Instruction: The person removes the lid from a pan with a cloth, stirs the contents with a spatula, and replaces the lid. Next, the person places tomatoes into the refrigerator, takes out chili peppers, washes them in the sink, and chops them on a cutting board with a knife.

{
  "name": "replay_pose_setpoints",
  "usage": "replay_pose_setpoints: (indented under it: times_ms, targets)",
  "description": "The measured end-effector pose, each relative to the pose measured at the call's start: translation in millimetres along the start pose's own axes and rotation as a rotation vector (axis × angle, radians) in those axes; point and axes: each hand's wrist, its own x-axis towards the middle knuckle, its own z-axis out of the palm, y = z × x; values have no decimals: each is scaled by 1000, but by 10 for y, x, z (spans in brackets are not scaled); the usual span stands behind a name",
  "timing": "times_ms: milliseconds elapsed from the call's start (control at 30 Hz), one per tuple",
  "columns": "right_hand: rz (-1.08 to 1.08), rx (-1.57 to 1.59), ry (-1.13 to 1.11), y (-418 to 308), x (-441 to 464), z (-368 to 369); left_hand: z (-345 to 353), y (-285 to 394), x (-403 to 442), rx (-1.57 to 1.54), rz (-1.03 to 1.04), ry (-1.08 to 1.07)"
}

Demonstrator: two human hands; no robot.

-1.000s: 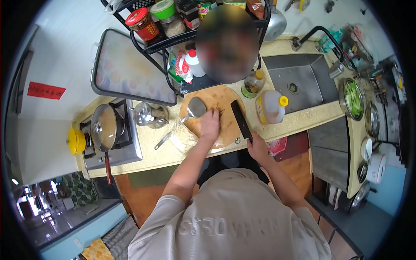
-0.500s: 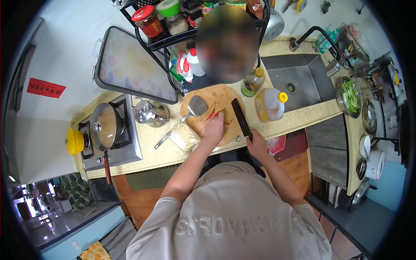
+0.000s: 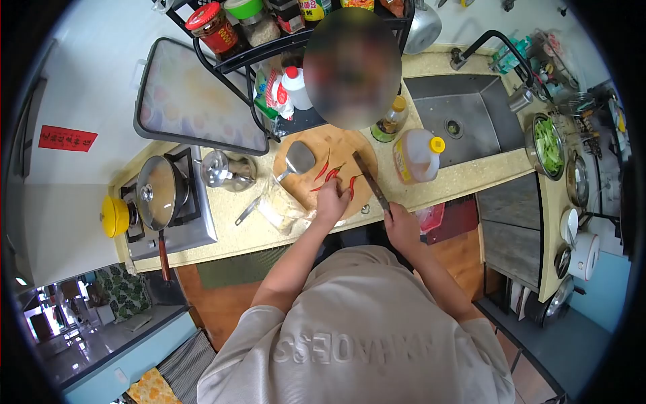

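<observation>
My right hand (image 3: 402, 227) is wrapped round the handle of a dark-bladed kitchen knife (image 3: 369, 176), whose blade points up and left over the right side of the round wooden chopping board (image 3: 291, 193). On the board's middle, my left hand (image 3: 332, 202) has its fingers closed at a red chilli (image 3: 352, 186); the fingertips are partly hidden. More red chillies (image 3: 326, 167) lie just beyond these fingers. A metal spatula (image 3: 300, 157) rests on the board's left part. Beside my left wrist, a clear plastic bag (image 3: 282, 210) with pale contents sits at the board's edge.
Left of the board stand a metal pot (image 3: 232, 170) and a lidded pan (image 3: 160, 193) on the stove. To the right are a large oil jug (image 3: 418, 156), a smaller bottle (image 3: 390, 120) and the sink (image 3: 494, 145). A black rack (image 3: 232, 64) overhangs the counter's back.
The chillies now lie more spread out on the board, and my left hand has come slightly nearer and lower. The knife's blade has turned, showing less of its flat side.
</observation>
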Motion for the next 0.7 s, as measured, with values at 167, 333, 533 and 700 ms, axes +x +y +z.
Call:
replay_pose_setpoints:
  times_ms: [167, 333, 533, 700]
  targets:
    - [-57, -80, -71, -33, -16, 60, 66, 14, 14, 10, 43, 41]
    - [-43, -83, -74, -5, -15, 119, 124, 22, 83, 73, 37, -7]
    - [-6, -63, -109, 48, -13, 222, 136, 26, 97, 69, 23, -8]
    - [26, -64, -170, 28, 22, 238, 148, 23, 117, 57, 7, -35]
